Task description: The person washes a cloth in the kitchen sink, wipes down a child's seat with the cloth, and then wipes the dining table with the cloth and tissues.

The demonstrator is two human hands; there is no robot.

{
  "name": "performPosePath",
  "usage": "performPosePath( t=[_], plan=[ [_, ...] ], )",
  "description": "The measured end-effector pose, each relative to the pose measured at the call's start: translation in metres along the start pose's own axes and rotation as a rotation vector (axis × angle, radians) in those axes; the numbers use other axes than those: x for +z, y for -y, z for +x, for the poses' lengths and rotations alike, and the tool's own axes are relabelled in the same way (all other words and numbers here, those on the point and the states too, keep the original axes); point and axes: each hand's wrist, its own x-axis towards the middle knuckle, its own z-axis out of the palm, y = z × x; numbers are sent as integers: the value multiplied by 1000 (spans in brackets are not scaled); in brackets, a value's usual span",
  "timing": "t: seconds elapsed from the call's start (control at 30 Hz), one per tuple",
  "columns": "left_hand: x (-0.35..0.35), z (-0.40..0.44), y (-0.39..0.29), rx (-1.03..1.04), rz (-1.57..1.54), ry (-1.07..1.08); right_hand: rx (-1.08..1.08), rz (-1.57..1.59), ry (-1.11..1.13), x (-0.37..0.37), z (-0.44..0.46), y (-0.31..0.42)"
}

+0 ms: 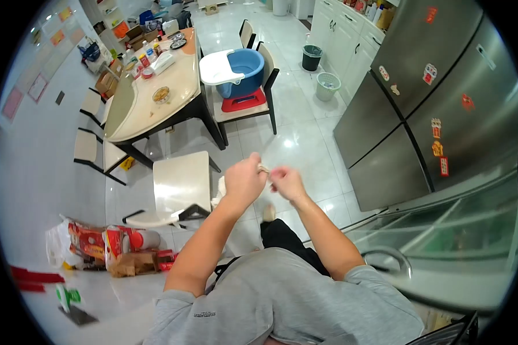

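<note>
My left hand (pixel 244 183) is closed in front of my body, its fingers wrapped round a pale, whitish cloth-like thing (pixel 221 187). Part of it hangs out on the left of the fist, and a short twisted end shows by the thumb. Close on the right, my right hand (pixel 288 184) has its fingers pinched together near that end. Whether the right fingertips grip it is hard to see. Both hands are held over the tiled floor, beside a cream chair (pixel 181 181).
A dining table (pixel 126 118) with a bowl and bottles stands ahead left. A blue basin (pixel 249 69) rests on a chair. Two bins (pixel 327 86) stand by the cabinets. The grey fridge (pixel 380 149) and a glass door (pixel 443 230) are at right. Bags (pixel 112 244) lie at left.
</note>
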Motion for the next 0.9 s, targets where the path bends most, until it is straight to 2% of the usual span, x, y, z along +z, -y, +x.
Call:
performPosePath(
  t=[0.07,0.1,0.17,0.23,0.3,0.37,0.4,0.43,0.47,0.5,0.53,0.57,0.6,0.63,0.67,0.7,0.73,0.77,0.8,0.83,0.87,0.9],
  plan=[
    [23,57,15,-42,25,60,515,485,529,23,35,-6],
    [36,85,26,-86,54,112,519,487,533,38,63,-20],
    [65,135,51,-121,99,201,590,718,484,64,128,-38],
    [88,188,74,-153,141,308,559,730,449,83,195,-41],
    [103,229,92,-50,70,354,549,731,407,97,246,-41],
    [95,274,100,-46,23,418,666,1033,446,106,295,-39],
    [91,295,105,-28,-11,471,686,1018,446,107,317,-40],
    [83,315,109,-41,-24,476,606,943,454,102,336,-28],
    [78,332,118,-47,-225,503,528,871,464,103,356,-23],
    [81,348,129,-56,-427,528,547,862,466,109,375,-25],
    [94,365,145,-71,-438,537,699,950,418,114,394,-26],
    [120,382,166,-394,-1001,606,852,1035,361,120,410,-30],
    [146,399,188,-734,-1560,633,875,1027,352,128,428,-39],
    [160,415,211,-850,-1636,653,853,1247,436,136,445,-46],
    [168,428,219,-868,-1643,668,814,1467,515,146,464,-58],
    [176,441,224,-843,-1554,595,697,1738,807,154,487,-85],
    [183,458,230,-807,-1464,519,710,1736,788,159,509,-70],
    [191,466,238,-657,-1398,371,742,1599,566,162,531,-39],
    [201,473,255,-677,-1408,377,773,1452,351,168,552,-25],
    [209,477,278,-561,-1207,241,643,1498,389,170,578,-35],
    [211,486,300,-440,-997,112,652,1475,302,171,605,-28],
    [212,495,324,-663,-1043,91,562,1417,343,172,635,-26]
  ],
)
